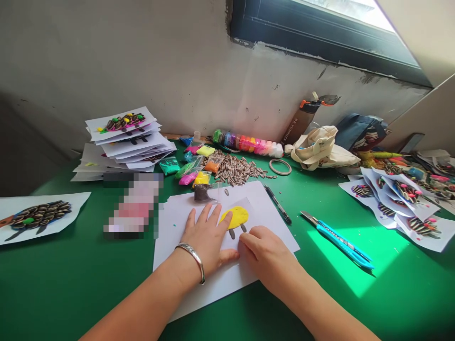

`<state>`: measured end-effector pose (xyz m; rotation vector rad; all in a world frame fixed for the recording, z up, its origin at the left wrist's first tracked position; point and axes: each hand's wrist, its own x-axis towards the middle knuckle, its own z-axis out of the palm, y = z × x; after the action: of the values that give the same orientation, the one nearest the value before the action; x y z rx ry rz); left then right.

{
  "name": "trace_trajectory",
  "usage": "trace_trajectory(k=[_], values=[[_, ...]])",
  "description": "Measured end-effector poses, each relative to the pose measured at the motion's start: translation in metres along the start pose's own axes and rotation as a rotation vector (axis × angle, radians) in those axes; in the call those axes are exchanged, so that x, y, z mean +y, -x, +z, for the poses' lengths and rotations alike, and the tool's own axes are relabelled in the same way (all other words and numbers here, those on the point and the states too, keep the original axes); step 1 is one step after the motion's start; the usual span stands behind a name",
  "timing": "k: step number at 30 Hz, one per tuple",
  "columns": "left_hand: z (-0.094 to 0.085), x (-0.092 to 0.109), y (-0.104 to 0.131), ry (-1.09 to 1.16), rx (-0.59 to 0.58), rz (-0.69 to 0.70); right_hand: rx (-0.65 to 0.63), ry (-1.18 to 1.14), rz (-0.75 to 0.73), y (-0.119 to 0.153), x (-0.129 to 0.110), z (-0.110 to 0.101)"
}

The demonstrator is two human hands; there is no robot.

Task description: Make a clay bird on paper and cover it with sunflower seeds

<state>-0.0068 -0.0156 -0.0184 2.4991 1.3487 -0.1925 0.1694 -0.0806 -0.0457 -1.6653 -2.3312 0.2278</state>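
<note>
White paper (209, 303) lies on the green table, with a smaller sheet on top of it. On the smaller sheet sits a flat yellow clay oval (239, 217) with two short dark clay pieces (232, 234) below it. My left hand (206, 237) lies spread over the papers, its index fingertip at the yellow clay's left edge and its thumb pointing right. My right hand (265, 251) is closed just below the dark pieces, fingertips down near the paper; anything between them is hidden. Dark clay in a clear bag (202, 193) is beyond my left fingers.
Sunflower seeds (236, 169) and colored clay packets (202, 178) lie behind the paper. A pen (277, 203) and a blue cutter (341, 244) are to the right. Decorated cards form a stack (133, 151) at left and a pile (401, 203) at right. Tape ring (280, 166), bottle (300, 121).
</note>
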Motion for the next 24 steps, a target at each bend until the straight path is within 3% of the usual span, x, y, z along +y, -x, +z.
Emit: trace_trajectory(k=[6,13,19,24], values=[[-0.002,0.001,0.001,0.031,-0.005,-0.004,0.095,-0.168,0.018,-0.007,-0.001,-0.003],[-0.001,0.000,0.001,0.059,0.007,-0.001,0.081,-0.391,-0.008,-0.032,-0.002,-0.023],[0.001,-0.003,0.000,0.066,0.015,0.012,0.018,-0.342,-0.057,-0.045,-0.003,-0.027],[-0.001,-0.004,0.000,0.067,-0.002,0.011,0.123,-0.228,-0.026,-0.030,0.003,-0.012]])
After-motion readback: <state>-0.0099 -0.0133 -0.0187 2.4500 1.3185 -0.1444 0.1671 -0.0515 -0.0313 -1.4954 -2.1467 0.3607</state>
